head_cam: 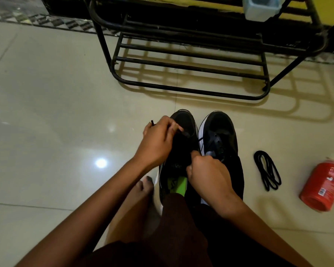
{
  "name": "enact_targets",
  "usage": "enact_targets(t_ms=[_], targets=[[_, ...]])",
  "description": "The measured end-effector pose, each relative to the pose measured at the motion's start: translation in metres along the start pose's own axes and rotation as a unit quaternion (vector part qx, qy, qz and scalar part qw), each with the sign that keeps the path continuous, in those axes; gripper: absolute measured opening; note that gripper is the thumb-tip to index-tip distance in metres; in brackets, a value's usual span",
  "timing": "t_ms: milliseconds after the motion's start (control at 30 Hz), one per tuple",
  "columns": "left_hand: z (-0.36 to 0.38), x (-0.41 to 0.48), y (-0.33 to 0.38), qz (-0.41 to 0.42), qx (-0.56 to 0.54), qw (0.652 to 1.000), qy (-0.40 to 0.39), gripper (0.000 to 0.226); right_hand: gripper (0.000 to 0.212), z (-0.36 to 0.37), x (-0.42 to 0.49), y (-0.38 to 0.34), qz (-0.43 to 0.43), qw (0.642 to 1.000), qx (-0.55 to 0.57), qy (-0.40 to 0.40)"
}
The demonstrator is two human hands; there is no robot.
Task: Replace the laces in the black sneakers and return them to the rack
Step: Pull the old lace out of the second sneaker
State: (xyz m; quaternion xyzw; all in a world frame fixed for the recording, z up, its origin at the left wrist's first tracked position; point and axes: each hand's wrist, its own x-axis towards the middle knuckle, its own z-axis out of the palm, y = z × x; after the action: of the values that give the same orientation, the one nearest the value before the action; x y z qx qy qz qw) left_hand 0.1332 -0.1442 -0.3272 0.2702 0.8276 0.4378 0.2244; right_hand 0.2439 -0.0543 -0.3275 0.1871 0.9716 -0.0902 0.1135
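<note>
Two black sneakers stand side by side on the floor, toes pointing away from me. The left sneaker [183, 124] has a green insole showing at its heel. The right sneaker [220, 132] has bare eyelets and a white side stripe. My left hand [158, 139] pinches a black lace over the left sneaker's front, and the lace tip sticks out behind its fingers. My right hand [208, 174] grips the lace at the left sneaker's tongue. A coiled black lace [267, 170] lies on the floor to the right.
A black metal shoe rack [191, 60] with bare bars stands on the tiled floor just beyond the sneakers. A pale blue bin [260, 7] sits on its upper shelf. A red can [324, 185] lies on its side at the right. My bare foot [143, 186] rests beside the left sneaker.
</note>
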Motion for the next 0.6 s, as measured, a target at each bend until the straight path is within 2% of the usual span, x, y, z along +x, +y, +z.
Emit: enact_targets(t_ms=[67,133,200,233,300,333,400,500,600], targets=[[-0.005,-0.001,0.006,-0.016,-0.163,0.986,0.017,0.021,0.026,0.000,0.001,-0.001,-0.001,1.000,-0.004,0.000],[-0.004,0.000,0.008,-0.030,-0.215,0.975,0.042,0.023,0.026,0.000,0.001,-0.001,0.000,1.000,-0.002,0.001],[-0.001,0.002,0.006,-0.027,-0.118,0.990,0.069,0.019,0.026,-0.001,0.000,0.000,0.001,1.000,-0.005,0.000],[-0.001,0.003,0.003,-0.016,-0.004,0.997,0.072,0.017,0.026,-0.001,0.001,0.000,0.001,1.000,-0.003,0.000],[-0.001,0.002,-0.006,0.007,0.249,0.967,0.060,0.026,0.025,-0.001,0.000,0.000,0.002,1.000,0.003,0.000],[-0.001,0.001,-0.010,0.014,0.321,0.946,0.044,0.033,0.025,-0.001,0.001,0.000,0.003,1.000,0.007,0.000],[-0.002,-0.003,-0.015,0.011,0.347,0.937,0.020,0.038,0.026,-0.002,0.001,-0.001,0.007,1.000,0.008,-0.002],[-0.010,-0.009,-0.022,0.013,0.282,0.955,0.091,0.028,0.028,-0.003,0.000,-0.001,0.013,1.000,0.012,-0.004],[-0.017,-0.012,-0.037,0.037,0.366,0.915,0.165,0.029,0.032,-0.005,0.002,0.000,0.029,0.998,0.059,0.003]])
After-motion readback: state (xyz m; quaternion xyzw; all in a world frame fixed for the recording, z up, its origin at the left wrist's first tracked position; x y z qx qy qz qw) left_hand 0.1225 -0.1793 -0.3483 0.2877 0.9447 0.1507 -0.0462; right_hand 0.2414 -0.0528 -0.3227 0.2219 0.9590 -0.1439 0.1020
